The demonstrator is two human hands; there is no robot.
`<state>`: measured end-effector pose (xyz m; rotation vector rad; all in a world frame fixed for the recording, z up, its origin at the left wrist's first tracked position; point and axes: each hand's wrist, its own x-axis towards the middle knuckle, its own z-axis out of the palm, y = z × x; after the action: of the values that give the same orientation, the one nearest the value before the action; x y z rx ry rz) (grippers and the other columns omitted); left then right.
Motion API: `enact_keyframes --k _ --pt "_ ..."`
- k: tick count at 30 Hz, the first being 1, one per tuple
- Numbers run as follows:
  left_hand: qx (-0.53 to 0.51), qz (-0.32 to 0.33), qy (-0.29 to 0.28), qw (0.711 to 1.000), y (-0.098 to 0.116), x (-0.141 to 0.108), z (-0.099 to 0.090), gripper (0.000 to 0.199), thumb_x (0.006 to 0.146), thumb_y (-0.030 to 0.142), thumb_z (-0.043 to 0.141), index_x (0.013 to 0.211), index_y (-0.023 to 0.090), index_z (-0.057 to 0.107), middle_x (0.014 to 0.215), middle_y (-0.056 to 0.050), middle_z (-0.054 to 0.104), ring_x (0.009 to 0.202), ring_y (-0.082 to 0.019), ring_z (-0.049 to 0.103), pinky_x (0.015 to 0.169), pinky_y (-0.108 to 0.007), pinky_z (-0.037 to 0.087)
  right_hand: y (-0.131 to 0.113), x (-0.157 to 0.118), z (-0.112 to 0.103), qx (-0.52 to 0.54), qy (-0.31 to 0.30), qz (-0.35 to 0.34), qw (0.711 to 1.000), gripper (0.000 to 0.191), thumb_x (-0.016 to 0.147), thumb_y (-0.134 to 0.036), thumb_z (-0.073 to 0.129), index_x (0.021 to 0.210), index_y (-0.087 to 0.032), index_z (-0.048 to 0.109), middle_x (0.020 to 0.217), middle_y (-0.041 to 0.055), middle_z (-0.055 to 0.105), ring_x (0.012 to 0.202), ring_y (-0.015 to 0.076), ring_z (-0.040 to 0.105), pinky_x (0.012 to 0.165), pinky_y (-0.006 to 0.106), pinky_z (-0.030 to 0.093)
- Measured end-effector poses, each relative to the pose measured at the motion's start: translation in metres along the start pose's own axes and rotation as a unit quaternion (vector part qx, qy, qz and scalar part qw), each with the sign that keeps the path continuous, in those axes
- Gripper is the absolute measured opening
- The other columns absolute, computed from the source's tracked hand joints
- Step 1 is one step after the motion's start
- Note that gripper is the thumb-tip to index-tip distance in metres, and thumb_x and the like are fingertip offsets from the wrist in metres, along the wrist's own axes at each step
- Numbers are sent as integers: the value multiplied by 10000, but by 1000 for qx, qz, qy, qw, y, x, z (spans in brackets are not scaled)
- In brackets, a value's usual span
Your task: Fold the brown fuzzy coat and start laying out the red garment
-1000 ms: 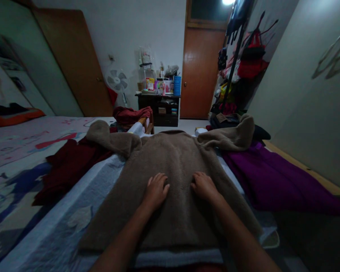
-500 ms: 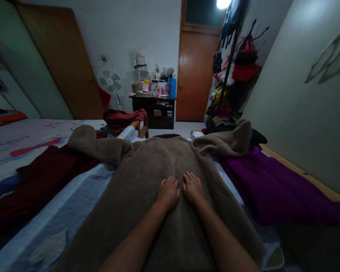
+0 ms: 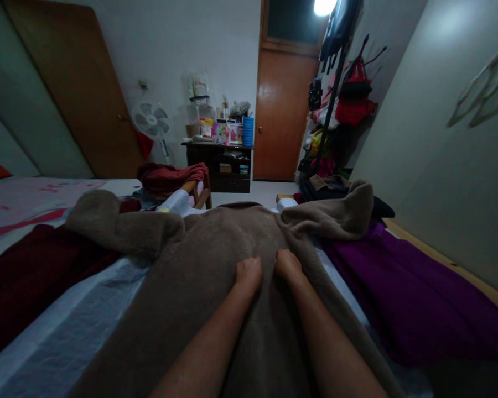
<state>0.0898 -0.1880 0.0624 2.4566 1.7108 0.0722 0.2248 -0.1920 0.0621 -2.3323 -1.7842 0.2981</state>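
Observation:
A long brown fleece coat lies spread out in front of me, collar at the far end and sleeves stretched to both sides. My left hand rests on its middle, fingers curled down into the fabric. Close by on the right, my right hand is closed in the same way, knuckles up. Both hands' fingertips are hidden, and the coat shows only slight creases around them.
Under the coat is a pale blue sheet. Dark red cloth lies at the left, folded purple cloth at the right. Farther off stand a wooden chair with red clothing, a fan, a black cabinet and a door.
Both hands have gone from lying flat with fingers stretched to curled closed on the coat. They are slightly farther apart. The camera view has shifted a little.

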Motion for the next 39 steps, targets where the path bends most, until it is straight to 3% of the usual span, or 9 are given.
enact_keyframes --k 5,9,12,17,24,26,30,32,39 --pt "-2 7 77 997 -2 2 13 310 931 155 368 1034 159 661 975 -133 698 1012 -269 634 902 -417 465 -5 28 11 0 -6 -44 999 378 903 -226 450 1248 -171 592 1366 121 544 1269 216 482 1016 301 356" --pt "-17 -6 166 986 -7 2 24 251 888 229 485 1080 197 643 1208 -113 623 1211 -287 498 1082 -507 313 -7 49 24 3 -9 -28 1000 486 909 -261 471 1375 -121 485 1505 148 391 1395 240 332 1120 348 239" --pt "-39 -1 152 988 -12 7 31 371 871 235 502 1232 228 586 1394 -78 528 1358 -279 355 1152 -538 188 -7 66 30 11 -3 -11 1000 505 924 -292 447 1395 -110 462 1518 159 368 1407 247 313 1130 374 222" --pt "-51 6 119 992 -15 13 38 474 879 234 457 1350 232 511 1482 -68 452 1411 -278 287 1147 -576 176 -7 77 39 47 31 4 998 521 897 -268 473 1396 -117 460 1523 153 361 1422 238 283 1147 380 190" --pt "-46 4 102 994 -14 16 37 481 874 242 453 1352 232 510 1500 -88 425 1424 -297 268 1136 -596 176 4 83 18 305 143 1 942 371 812 -213 461 1148 -139 598 1213 116 638 1154 195 571 1026 310 401" --pt "-47 5 99 994 -14 17 36 480 872 244 457 1348 232 509 1501 -88 423 1423 -301 266 1127 -598 190 9 84 4 399 204 43 893 357 797 -231 448 1123 -146 566 1137 101 648 1060 188 607 943 307 472" --pt "-57 4 87 995 -18 19 30 463 867 259 468 1326 238 525 1487 -68 448 1404 -286 297 1109 -567 245 20 80 -18 649 330 163 666 397 654 -252 574 1036 -212 472 996 23 596 909 167 619 736 289 555" --pt "-63 7 85 994 -19 20 27 454 864 267 476 1313 236 535 1472 -60 468 1391 -278 316 1100 -551 266 27 76 -25 695 350 187 600 399 618 -247 591 982 -229 430 895 -22 557 824 140 612 685 275 558" --pt "-77 5 100 992 -22 21 27 436 857 280 494 1289 261 551 1448 -55 492 1382 -269 324 1101 -520 270 48 65 -43 674 423 211 568 392 607 -200 639 907 -235 389 934 -21 527 848 119 589 651 213 537"
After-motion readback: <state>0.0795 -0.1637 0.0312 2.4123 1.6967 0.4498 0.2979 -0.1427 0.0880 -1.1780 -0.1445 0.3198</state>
